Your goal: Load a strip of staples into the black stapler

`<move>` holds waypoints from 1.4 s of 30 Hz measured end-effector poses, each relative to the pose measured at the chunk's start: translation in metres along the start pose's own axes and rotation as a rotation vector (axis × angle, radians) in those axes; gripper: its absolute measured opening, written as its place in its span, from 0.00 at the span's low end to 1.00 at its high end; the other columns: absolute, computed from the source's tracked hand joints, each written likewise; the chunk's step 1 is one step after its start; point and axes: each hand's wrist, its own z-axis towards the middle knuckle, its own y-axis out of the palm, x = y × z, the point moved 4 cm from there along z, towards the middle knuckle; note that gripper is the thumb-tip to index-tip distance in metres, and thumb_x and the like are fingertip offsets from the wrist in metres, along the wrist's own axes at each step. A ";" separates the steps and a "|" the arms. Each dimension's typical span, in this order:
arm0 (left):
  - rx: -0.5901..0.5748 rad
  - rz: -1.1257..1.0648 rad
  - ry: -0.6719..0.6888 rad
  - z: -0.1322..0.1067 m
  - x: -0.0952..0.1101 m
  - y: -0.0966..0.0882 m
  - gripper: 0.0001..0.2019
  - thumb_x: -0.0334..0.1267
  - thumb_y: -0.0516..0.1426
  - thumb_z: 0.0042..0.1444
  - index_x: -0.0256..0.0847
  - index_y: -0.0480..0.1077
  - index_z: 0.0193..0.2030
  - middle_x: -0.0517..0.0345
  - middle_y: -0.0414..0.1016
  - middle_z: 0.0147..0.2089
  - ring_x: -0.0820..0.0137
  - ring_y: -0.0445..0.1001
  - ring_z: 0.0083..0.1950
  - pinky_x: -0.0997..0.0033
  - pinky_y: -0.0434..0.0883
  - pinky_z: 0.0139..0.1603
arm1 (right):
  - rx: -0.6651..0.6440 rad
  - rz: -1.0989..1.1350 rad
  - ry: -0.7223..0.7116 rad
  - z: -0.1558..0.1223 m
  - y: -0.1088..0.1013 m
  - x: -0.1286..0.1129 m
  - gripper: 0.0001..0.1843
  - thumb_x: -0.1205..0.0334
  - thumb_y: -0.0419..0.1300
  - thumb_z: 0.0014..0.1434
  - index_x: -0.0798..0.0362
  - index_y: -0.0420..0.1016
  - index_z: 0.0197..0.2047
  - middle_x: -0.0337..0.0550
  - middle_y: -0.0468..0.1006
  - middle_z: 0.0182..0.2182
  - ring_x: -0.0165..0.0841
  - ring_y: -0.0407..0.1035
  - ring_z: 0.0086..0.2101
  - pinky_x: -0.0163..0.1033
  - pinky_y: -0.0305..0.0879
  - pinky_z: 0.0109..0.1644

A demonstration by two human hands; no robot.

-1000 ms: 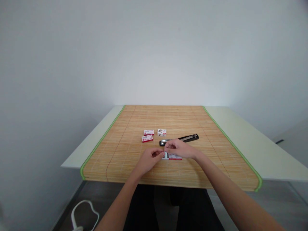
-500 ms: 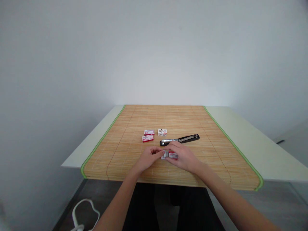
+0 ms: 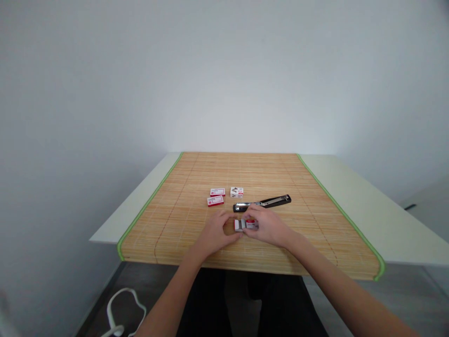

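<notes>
A small white-and-red staple box lies on the bamboo mat, its inner tray with grey staples slid partly out at the left end. My right hand grips the box between thumb and fingers. Around the tray end, my left hand is open, thumb and fingers apart; whether a fingertip touches the tray is unclear. Just beyond my hands rests a black stapler, its metal magazine exposed. Two flat red-and-white boxes and a white box with printed pictures sit farther back.
The mat has green edging and covers the middle of a white table. A plain wall rises behind the table. On the floor at the lower left lies a white cable.
My left fingers have spread away from the tray end, so the tray and staples show more. My right hand keeps its hold on the box.
</notes>
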 end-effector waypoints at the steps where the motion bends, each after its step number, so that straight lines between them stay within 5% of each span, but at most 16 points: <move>1: 0.017 0.035 0.003 0.000 -0.001 0.000 0.23 0.47 0.69 0.53 0.49 0.76 0.55 0.53 0.73 0.50 0.57 0.70 0.54 0.59 0.66 0.56 | -0.011 -0.002 0.004 0.001 0.001 0.001 0.12 0.61 0.68 0.55 0.50 0.76 0.43 0.43 0.75 0.41 0.37 0.71 0.43 0.40 0.67 0.46; 13: -0.015 0.077 -0.032 0.004 -0.010 0.000 0.19 0.51 0.68 0.54 0.47 0.79 0.51 0.56 0.72 0.40 0.62 0.69 0.43 0.65 0.63 0.45 | -0.088 -0.021 0.011 0.008 0.002 0.001 0.12 0.58 0.69 0.56 0.49 0.79 0.44 0.44 0.76 0.42 0.38 0.72 0.42 0.40 0.66 0.45; 31: -0.013 0.047 -0.052 0.005 -0.012 0.000 0.20 0.53 0.68 0.52 0.47 0.80 0.49 0.56 0.73 0.38 0.62 0.69 0.42 0.65 0.63 0.44 | -0.125 -0.046 0.019 0.008 0.002 0.001 0.13 0.54 0.69 0.57 0.48 0.81 0.45 0.44 0.75 0.42 0.37 0.71 0.42 0.40 0.66 0.45; 37: -0.018 -0.028 -0.069 0.004 -0.010 -0.002 0.23 0.49 0.70 0.50 0.46 0.78 0.52 0.55 0.76 0.42 0.62 0.71 0.44 0.64 0.66 0.46 | -0.065 -0.056 0.065 -0.008 -0.008 0.010 0.18 0.56 0.70 0.55 0.48 0.79 0.49 0.46 0.74 0.45 0.39 0.71 0.44 0.41 0.67 0.47; 42: -0.044 -0.170 -0.109 0.000 -0.011 -0.006 0.21 0.47 0.67 0.54 0.45 0.77 0.54 0.54 0.80 0.46 0.64 0.74 0.43 0.66 0.68 0.45 | -0.047 -0.008 0.198 -0.034 -0.018 0.032 0.23 0.55 0.69 0.56 0.48 0.77 0.54 0.43 0.76 0.40 0.35 0.70 0.36 0.40 0.66 0.41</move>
